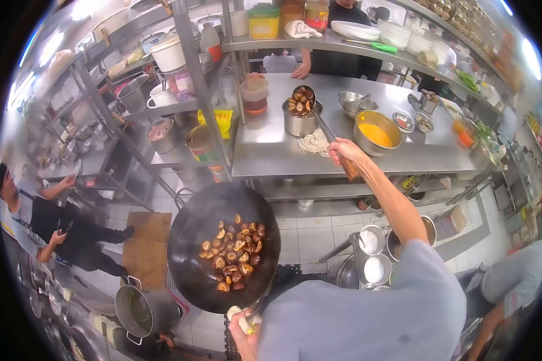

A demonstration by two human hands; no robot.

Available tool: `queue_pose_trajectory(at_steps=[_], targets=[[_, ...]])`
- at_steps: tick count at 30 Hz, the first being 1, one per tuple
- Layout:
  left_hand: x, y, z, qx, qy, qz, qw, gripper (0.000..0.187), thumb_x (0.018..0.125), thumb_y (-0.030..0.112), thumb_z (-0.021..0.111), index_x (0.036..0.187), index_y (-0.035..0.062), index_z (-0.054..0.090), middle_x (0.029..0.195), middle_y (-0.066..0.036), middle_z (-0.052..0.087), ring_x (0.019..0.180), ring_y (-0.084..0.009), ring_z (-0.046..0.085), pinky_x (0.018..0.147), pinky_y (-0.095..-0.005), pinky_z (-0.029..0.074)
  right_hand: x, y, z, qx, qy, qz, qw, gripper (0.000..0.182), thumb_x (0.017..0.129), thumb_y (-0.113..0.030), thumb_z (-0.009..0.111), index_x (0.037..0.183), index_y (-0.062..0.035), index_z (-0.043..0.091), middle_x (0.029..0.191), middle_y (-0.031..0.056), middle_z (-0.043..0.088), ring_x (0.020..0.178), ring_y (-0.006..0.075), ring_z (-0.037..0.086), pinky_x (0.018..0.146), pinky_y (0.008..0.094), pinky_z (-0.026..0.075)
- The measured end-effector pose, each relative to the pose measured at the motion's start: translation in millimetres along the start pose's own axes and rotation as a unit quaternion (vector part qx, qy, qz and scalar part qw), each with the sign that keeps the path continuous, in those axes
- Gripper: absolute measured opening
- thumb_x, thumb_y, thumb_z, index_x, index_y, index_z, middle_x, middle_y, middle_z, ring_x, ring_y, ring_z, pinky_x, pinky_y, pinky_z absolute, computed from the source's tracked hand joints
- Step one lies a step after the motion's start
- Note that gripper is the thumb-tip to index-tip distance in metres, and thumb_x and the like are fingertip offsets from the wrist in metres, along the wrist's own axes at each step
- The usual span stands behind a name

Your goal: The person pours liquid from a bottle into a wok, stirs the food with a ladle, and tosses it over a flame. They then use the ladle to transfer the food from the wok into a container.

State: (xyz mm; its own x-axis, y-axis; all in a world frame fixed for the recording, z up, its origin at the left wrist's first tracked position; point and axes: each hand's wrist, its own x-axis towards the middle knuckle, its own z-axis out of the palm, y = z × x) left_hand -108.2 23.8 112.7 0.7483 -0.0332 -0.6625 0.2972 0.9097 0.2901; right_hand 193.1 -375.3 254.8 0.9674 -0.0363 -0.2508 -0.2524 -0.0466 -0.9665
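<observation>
My right hand [346, 150] is closed around the wooden handle of a long ladle [324, 125], stretched over the steel counter. The ladle's bowl is full of brown mushroom pieces [300, 103] and sits over a steel pot [301, 126], which also seems to hold mushrooms. Close to my body, my left hand [247, 338] grips a pale cloth [242, 320] at the near rim of a large black wok [190, 240]; the wok handle under it is mostly hidden. More browned mushrooms [232, 256] lie in the wok.
On the counter [271, 153] stand a bowl of orange liquid [376, 131], a crumpled cloth [314, 142] and small metal bowls [403, 122]. A shelf [343, 45] runs above. A large pot [140, 313] stands lower left. Co-workers [48, 222] are at left, far side and right.
</observation>
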Motion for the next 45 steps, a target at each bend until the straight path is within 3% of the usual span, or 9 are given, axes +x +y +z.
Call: queue_pose_trajectory(at_steps=[5,7,10,12,13,16,23,31,45], targets=[[-8.7,-30.3,20.8,0.117,0.115,0.176,0.971,0.015,0.069,0.004,0.052,0.081,0.0089,0.045,0.07,-0.006,0.05,0.063,-0.0179,0.052,0.058,-0.0319,0.045,27.5,17.0,-13.4,-0.401,0.167,-0.104,0.895,0.038,0.07,-0.011,0.059,0.105,0.0012,0.051,0.072,0.0144,0.06,0.063,0.026,0.059,0.059,0.035,0.048],[-38.7,-33.2,52.1,0.559,-0.041,0.369,0.742,0.016,0.083,0.018,0.049,0.095,0.0079,0.049,0.087,-0.008,0.054,0.084,-0.0151,0.055,0.071,-0.0275,0.049,37.8,39.1,-23.9,-0.513,0.22,-0.164,0.813,0.047,0.067,-0.012,0.061,0.11,0.0034,0.051,0.078,0.0194,0.063,0.073,0.0323,0.063,0.07,0.038,0.05],[-1.6,-20.0,41.7,-0.044,-0.033,0.094,0.994,0.008,0.074,0.009,0.052,0.078,0.0102,0.045,0.068,-0.006,0.051,0.059,-0.0179,0.052,0.051,-0.0293,0.046,38.8,60.6,-29.7,-0.428,0.286,-0.241,0.823,0.049,0.071,-0.007,0.059,0.118,0.0023,0.045,0.084,0.0173,0.062,0.081,0.028,0.061,0.074,0.0371,0.048],[26.9,-7.0,57.5,-0.115,0.029,0.118,0.986,0.011,0.083,0.018,0.051,0.076,0.0108,0.047,0.069,-0.006,0.053,0.058,-0.0164,0.052,0.046,-0.028,0.045,22.5,64.2,-19.9,-0.37,0.218,-0.431,0.793,0.045,0.076,-0.004,0.055,0.12,-0.0017,0.044,0.067,0.0066,0.056,0.059,0.0212,0.057,0.054,0.033,0.048],[35.7,8.4,68.6,-0.078,0.083,0.123,0.986,0.007,0.081,0.016,0.052,0.078,0.0096,0.049,0.071,-0.006,0.054,0.061,-0.0178,0.054,0.048,-0.0306,0.047,-0.7,61.2,-5.1,-0.166,0.135,-0.183,0.96,0.042,0.08,-0.005,0.05,0.121,-0.0039,0.043,0.057,-0.0006,0.046,0.044,0.0105,0.045,0.038,0.0246,0.039],[31.3,2.4,74.2,-0.009,0.074,0.134,0.988,0.011,0.075,0.012,0.054,0.084,0.0065,0.052,0.074,-0.008,0.057,0.065,-0.0194,0.057,0.052,-0.0331,0.05,-74.5,56.8,8.9,0.021,-0.013,-0.091,0.996,0.044,0.081,-0.006,0.048,0.124,-0.005,0.037,0.054,-0.0029,0.04,0.039,0.0048,0.038,0.033,0.0187,0.033],[19.8,-54.0,51.0,0.157,0.088,0.235,0.955,0.032,0.068,-0.002,0.052,0.099,0.0011,0.045,0.081,-0.012,0.056,0.066,-0.0211,0.057,0.053,-0.0347,0.052,-134.1,126.2,145.5,-0.188,-0.128,-0.032,0.973,0.055,0.08,0.001,0.051,0.131,-0.0091,0.034,0.057,-0.0002,0.042,0.04,0.0087,0.041,0.036,0.0232,0.034],[14.8,-22.7,34.1,0.088,0.04,0.014,0.995,0.007,0.075,0.009,0.054,0.076,0.0023,0.056,0.07,-0.009,0.058,0.061,-0.0178,0.056,0.054,-0.0298,0.048,-175.4,180.9,179.8,0.343,-0.239,0.411,0.81,0.033,0.088,-0.013,0.046,0.12,-0.0103,0.044,0.057,-0.0025,0.038,0.044,0.0058,0.035,0.039,0.0215,0.029],[47.8,-47.2,74.1,0.226,-0.042,-0.109,0.967,0.011,0.075,0.008,0.053,0.085,0.003,0.052,0.074,-0.009,0.057,0.065,-0.0178,0.056,0.055,-0.0311,0.047,-207.2,72.8,44.8,0.404,-0.089,0.256,0.874,0.049,0.084,-0.013,0.044,0.132,-0.0063,0.035,0.059,-0.0053,0.036,0.042,0.002,0.033,0.037,0.0173,0.027]])
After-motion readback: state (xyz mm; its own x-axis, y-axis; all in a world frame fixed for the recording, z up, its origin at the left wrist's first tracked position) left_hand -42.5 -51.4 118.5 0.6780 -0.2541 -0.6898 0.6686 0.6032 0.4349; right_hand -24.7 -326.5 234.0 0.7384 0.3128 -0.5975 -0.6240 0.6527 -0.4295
